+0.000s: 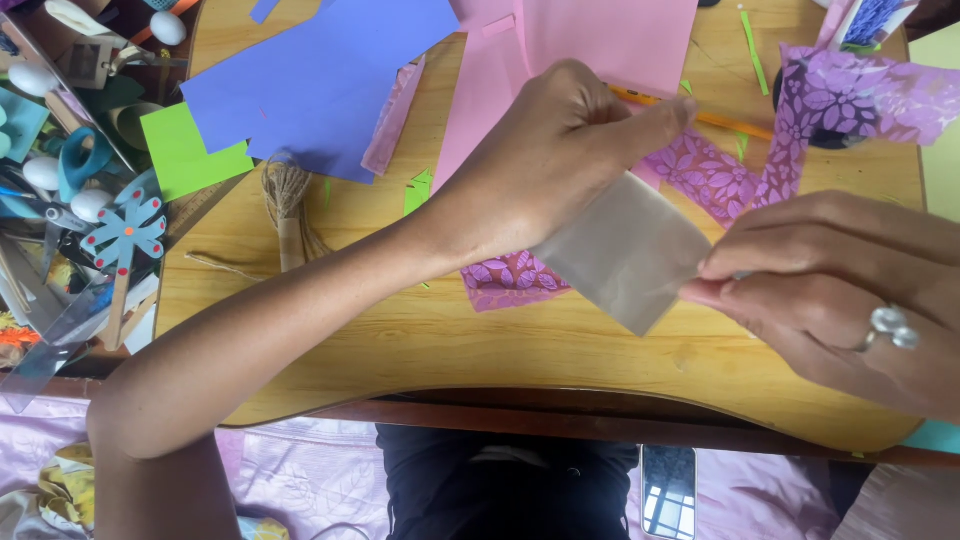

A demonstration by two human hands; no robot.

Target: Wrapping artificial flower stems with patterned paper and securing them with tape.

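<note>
My left hand and my right hand together hold a small grey-beige square of paper above a wooden lap table. The left hand pinches its upper edge with thumb and fingers. The right hand, wearing a ring, pinches the right corner. Under the square lie strips of purple flower-patterned paper, partly hidden by my hands.
Pink paper and blue paper cover the table's far side, with a green sheet, a twine spool and a yellow pencil. A cluttered craft box stands at left. A phone lies near my lap.
</note>
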